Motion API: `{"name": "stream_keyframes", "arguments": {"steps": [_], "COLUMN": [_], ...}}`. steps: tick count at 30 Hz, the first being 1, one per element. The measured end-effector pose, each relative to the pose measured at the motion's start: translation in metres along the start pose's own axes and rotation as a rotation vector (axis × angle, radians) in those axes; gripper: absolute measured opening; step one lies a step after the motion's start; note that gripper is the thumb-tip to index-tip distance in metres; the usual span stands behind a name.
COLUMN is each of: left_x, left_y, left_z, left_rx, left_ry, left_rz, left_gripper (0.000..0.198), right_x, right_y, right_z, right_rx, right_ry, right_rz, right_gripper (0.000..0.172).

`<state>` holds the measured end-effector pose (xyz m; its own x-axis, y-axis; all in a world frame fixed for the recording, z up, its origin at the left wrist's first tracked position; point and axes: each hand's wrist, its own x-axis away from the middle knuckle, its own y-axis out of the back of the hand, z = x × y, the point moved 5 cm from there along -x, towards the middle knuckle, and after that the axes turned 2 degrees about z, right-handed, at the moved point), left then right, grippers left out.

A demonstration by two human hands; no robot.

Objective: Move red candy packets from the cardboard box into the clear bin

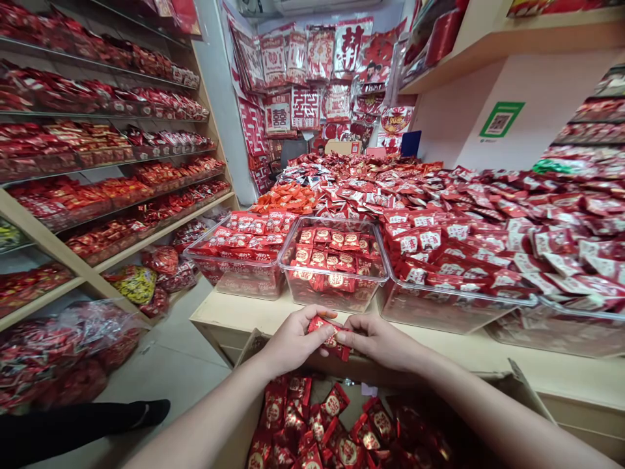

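Observation:
Over an open cardboard box, my left hand (295, 342) and my right hand (381, 340) meet with their fingers closed on small red wrapped candies (329, 332). The wrappers are red with gold print; the fingers partly cover them, so I cannot tell how many there are. Below, the cardboard box (522, 394) holds many loose candies (336, 404) with round gold marks. Just beyond my hands stands a clear plastic bin (332, 299) with similar candies in rows. Both hands are in front of this bin and apart from it.
Clear bins of red packets stand at left (247, 286) and right (439, 314) on a pale wooden counter (234, 316). Packets are heaped behind them. Shelves (161, 241) of candies line the left wall, with bags (73, 352) on the floor. A person's dark-clad leg (73, 423) shows lower left.

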<state>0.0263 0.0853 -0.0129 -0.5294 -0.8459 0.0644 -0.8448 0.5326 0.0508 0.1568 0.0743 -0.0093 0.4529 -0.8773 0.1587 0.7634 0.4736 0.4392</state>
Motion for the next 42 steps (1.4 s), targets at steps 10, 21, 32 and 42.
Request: {"name": "stream_keyframes", "arguments": {"steps": [10, 21, 32, 42], "left_x": [0.0, -0.007, -0.103, -0.107], "left_y": [0.005, 0.046, 0.074, 0.042], "left_z": [-0.006, -0.071, -0.115, -0.11], "left_rx": [-0.095, -0.27, -1.37, -1.699], "left_ry": [-0.028, -0.372, 0.0, 0.184], "left_rz": [-0.067, -0.405, -0.342, -0.212], "left_gripper": [0.025, 0.019, 0.025, 0.025], "right_x": [0.003, -0.001, 0.0, -0.001], "right_y": [0.005, -0.004, -0.009, -0.008], "right_z": [0.008, 0.002, -0.001, 0.001], "right_rx": [-0.004, -0.099, 0.015, 0.051], "right_ry": [0.037, 0.019, -0.055, -0.042], "right_rz": [-0.101, -0.036, -0.023, -0.02], "right_gripper": [0.026, 0.031, 0.021, 0.015]}}
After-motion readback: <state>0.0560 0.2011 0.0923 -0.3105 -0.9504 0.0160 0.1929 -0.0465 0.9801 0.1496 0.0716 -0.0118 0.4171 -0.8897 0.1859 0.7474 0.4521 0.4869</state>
